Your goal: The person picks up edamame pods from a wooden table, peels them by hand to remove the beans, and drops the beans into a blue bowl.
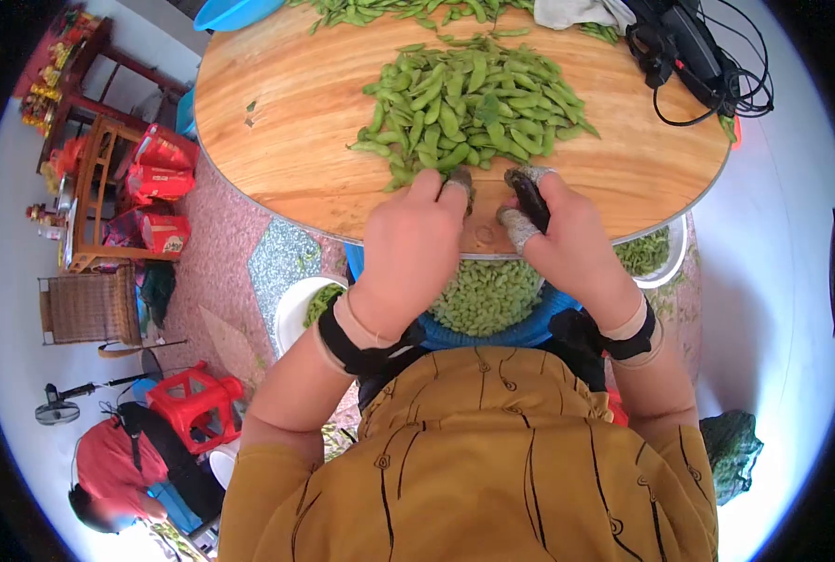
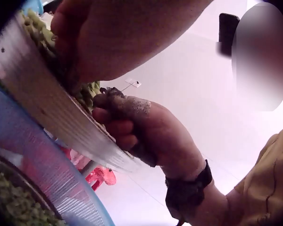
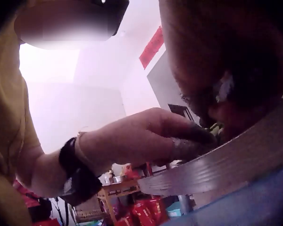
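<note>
In the head view my left hand point(image 1: 413, 248) is at the near edge of a heap of green soybean pods point(image 1: 474, 98). Its taped thumb and index finger pinch a pod point(image 3: 216, 128), seen as a bit of green at the fingertips in the right wrist view. My right hand point(image 1: 567, 220), with grey wrapping on thumb and index finger, grips a slim black tool point(image 1: 531, 201) lying along the palm. The tool's working end is hidden by the fingers. Both hands are over the rim of the round wooden table point(image 1: 286, 140), fingertips close together.
Below the table edge, a blue basket point(image 1: 563, 304) holds shelled beans point(image 1: 488, 295). White buckets point(image 1: 291, 309) stand at either side. More pods point(image 1: 371, 11), a white cloth point(image 1: 581, 13) and a black device with cables point(image 1: 685, 56) lie at the back. Another person point(image 1: 122, 459) sits lower left.
</note>
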A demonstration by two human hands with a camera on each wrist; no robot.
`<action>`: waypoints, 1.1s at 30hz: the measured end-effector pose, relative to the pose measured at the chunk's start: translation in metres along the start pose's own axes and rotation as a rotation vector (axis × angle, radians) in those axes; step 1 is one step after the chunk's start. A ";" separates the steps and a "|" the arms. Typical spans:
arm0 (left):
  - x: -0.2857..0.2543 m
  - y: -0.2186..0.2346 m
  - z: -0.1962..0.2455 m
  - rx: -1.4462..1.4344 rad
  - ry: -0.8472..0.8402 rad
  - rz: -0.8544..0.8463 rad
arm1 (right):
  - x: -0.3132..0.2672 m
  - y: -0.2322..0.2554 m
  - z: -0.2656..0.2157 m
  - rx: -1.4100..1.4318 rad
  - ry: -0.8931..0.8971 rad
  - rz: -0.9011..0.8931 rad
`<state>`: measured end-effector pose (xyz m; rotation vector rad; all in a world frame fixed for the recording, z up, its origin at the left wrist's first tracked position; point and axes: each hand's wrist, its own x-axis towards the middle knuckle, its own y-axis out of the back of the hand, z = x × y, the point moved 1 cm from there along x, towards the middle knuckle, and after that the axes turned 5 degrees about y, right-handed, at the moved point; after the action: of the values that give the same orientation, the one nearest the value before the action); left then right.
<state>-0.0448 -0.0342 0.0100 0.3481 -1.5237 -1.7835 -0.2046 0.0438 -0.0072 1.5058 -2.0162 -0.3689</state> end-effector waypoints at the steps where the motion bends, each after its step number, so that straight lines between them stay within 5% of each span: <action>1: 0.003 -0.001 -0.001 -0.010 -0.030 -0.006 | -0.001 0.002 0.001 -0.008 -0.012 -0.012; 5: 0.009 -0.002 0.007 -0.068 -0.006 -0.033 | -0.003 0.006 0.003 -0.017 -0.052 -0.020; 7: 0.012 -0.010 0.007 -0.287 -0.063 0.167 | -0.003 0.009 0.005 0.116 -0.088 0.029; 11: 0.011 -0.007 0.013 -0.510 -0.011 0.137 | -0.008 0.016 0.002 0.314 -0.201 0.080; 13: 0.007 -0.004 0.018 -1.036 0.358 -0.149 | -0.012 0.023 -0.010 0.485 -0.343 -0.074; 14: 0.004 -0.004 0.019 -1.036 0.355 -0.153 | -0.016 0.024 -0.010 0.485 -0.345 -0.070; 16: -0.003 -0.006 0.019 -1.296 0.373 -0.343 | -0.022 0.023 -0.014 0.421 -0.052 -0.106; 19: -0.013 0.001 0.025 -1.337 0.549 -0.449 | -0.028 0.029 -0.019 0.357 -0.064 -0.214; 23: -0.029 0.003 0.018 -1.244 0.483 -0.613 | -0.034 0.031 -0.025 0.568 -0.102 -0.272; 29: -0.040 0.000 0.018 -1.196 0.442 -0.332 | -0.039 0.028 -0.026 0.504 -0.034 -0.292; 31: -0.038 0.002 0.019 -0.809 0.101 -0.121 | -0.041 0.028 -0.029 0.555 -0.123 -0.318; 33: -0.039 0.002 0.019 -0.780 0.093 -0.127 | -0.043 0.028 -0.029 0.609 -0.218 -0.345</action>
<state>-0.0300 0.0065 0.0064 0.1305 -0.6602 -2.2594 -0.2006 0.0966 0.0183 2.2863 -2.1464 -0.0436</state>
